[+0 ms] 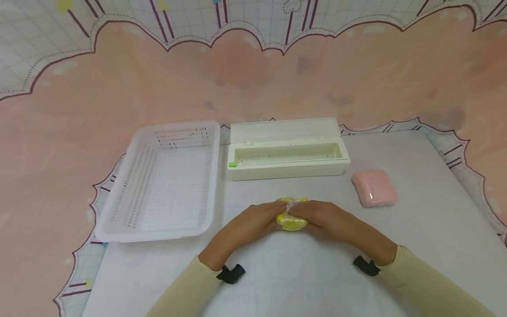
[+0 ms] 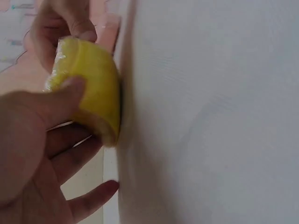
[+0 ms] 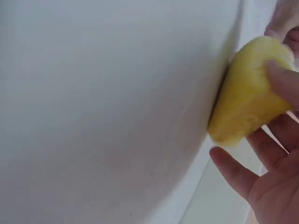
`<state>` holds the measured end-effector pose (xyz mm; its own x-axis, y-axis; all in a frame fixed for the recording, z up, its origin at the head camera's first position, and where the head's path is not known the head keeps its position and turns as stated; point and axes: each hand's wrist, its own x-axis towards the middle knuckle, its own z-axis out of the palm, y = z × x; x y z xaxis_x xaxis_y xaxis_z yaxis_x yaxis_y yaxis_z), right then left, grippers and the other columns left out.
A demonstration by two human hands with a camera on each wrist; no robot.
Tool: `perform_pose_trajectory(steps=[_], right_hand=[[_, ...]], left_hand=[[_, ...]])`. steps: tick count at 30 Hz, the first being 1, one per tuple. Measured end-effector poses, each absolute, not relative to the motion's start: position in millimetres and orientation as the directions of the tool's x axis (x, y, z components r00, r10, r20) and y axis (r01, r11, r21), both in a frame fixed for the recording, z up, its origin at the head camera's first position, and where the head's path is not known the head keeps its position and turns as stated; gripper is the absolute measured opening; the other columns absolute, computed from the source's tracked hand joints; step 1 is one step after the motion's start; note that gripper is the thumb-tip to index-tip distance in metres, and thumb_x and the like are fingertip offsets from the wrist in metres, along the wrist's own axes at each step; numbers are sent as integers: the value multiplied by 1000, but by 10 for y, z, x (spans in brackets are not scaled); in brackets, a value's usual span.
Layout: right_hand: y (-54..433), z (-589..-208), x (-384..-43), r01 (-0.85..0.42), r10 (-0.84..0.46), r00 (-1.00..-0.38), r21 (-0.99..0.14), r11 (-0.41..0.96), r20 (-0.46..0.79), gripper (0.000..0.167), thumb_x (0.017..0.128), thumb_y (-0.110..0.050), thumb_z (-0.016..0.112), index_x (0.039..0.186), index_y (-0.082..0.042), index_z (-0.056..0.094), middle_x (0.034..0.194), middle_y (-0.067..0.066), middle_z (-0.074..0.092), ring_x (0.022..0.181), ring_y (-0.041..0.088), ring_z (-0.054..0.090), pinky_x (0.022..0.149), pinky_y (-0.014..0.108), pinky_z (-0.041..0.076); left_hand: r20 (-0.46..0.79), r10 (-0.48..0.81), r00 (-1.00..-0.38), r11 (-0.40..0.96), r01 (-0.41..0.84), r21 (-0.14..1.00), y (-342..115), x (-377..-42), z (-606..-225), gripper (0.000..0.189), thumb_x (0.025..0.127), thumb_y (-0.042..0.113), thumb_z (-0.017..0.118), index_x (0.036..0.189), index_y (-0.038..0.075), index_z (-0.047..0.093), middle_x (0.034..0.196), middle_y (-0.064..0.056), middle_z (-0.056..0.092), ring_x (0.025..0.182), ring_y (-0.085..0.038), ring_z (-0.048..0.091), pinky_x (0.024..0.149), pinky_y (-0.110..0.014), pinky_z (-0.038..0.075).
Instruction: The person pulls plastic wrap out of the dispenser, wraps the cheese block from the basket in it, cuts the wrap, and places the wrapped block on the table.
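A yellow rounded block (image 1: 292, 222) in clear plastic film, perhaps soap, is on the white tabletop near the middle. My left hand (image 1: 253, 220) grips its left side, with the thumb pressing the face towards me in the left wrist view, where the block (image 2: 96, 79) shows shiny, wrinkled film. From the other side my right hand (image 1: 328, 218) grips it, thumb on the same face. The fingertips of both hands nearly meet over the top. In the right wrist view the yellow block (image 3: 252, 98) stands close against the table surface. Its underside is hidden.
Behind the hands stands a long cream box (image 1: 289, 171), its lid raised, with a green slider on the front left rim. A white perforated basket (image 1: 215, 185) is at the left. To the right lies a glossy pink rounded block (image 1: 374, 188).
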<state>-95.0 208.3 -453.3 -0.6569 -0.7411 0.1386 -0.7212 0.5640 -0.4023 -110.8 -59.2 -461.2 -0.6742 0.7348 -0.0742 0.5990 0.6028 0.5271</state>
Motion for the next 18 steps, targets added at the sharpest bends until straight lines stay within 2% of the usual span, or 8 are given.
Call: perform_pose_trajectory(steps=[3, 5, 7, 8, 12, 15, 18], right_hand=[[2095, -4509, -913, -544, -645, -763, -589, 598, 51, 37, 96, -16, 70, 133, -15, 65, 121, -1, 72, 111, 20, 68, 96, 43, 57], [2094, -4491, -903, -389, -565, -825, -701, 597, -24, 30, 101, -22, 65, 130, -17, 64, 113, -3, 72, 102, 16, 67, 91, 40, 58], [2082, -4472, -899, -214, -488, -865, -789, 576, -121, 29, 104, -31, 60, 128, -16, 62, 107, -3, 70, 95, 15, 64, 85, 36, 59], [2074, -4465, -899, -119, -449, -875, -818, 562, -182, 31, 105, -35, 57, 128, -15, 61, 106, -1, 69, 94, 16, 63, 85, 35, 59], [2059, -4463, -886, 247, -344, -849, -877, 412, -401, 44, 107, -43, 50, 138, -12, 52, 123, 11, 64, 100, 22, 64, 86, 35, 59], [2059, -4480, -851, 410, -345, -801, -868, 281, -490, 53, 105, -38, 55, 149, -13, 38, 144, 18, 52, 109, 27, 65, 89, 41, 60], [2067, -4493, -796, 455, -375, -781, -866, 209, -500, 70, 101, -29, 66, 157, -16, 26, 156, 20, 39, 113, 29, 65, 88, 46, 61]], left_hand=[[-113, 716, -689, 551, 457, 699, -635, -1101, -4601, 40, 106, 34, 56, 145, 25, 54, 134, 9, 65, 122, -10, 61, 107, -34, 48], [-143, 686, -713, 505, 326, 799, -634, -1088, -4580, 32, 108, 38, 50, 136, 24, 58, 118, 8, 68, 108, -11, 61, 98, -33, 50], [-197, 663, -722, 419, 140, 897, -598, -1073, -4587, 32, 109, 40, 48, 132, 19, 56, 112, 2, 68, 101, -13, 63, 93, -32, 53], [-236, 651, -722, 376, 36, 926, -572, -1061, -4595, 34, 108, 40, 49, 133, 17, 54, 114, -1, 68, 102, -14, 64, 93, -32, 54], [-373, 610, -699, 194, -326, 926, -452, -1012, -4694, 44, 104, 29, 60, 139, 5, 47, 125, -13, 65, 104, -23, 71, 89, -39, 60], [-412, 576, -706, 132, -416, 899, -394, -978, -4758, 44, 102, 23, 63, 137, 1, 48, 122, -15, 67, 98, -24, 72, 83, -41, 62], [-412, 553, -724, 103, -432, 896, -354, -961, -4785, 43, 104, 25, 61, 136, -1, 50, 118, -16, 71, 95, -24, 73, 81, -41, 62]])
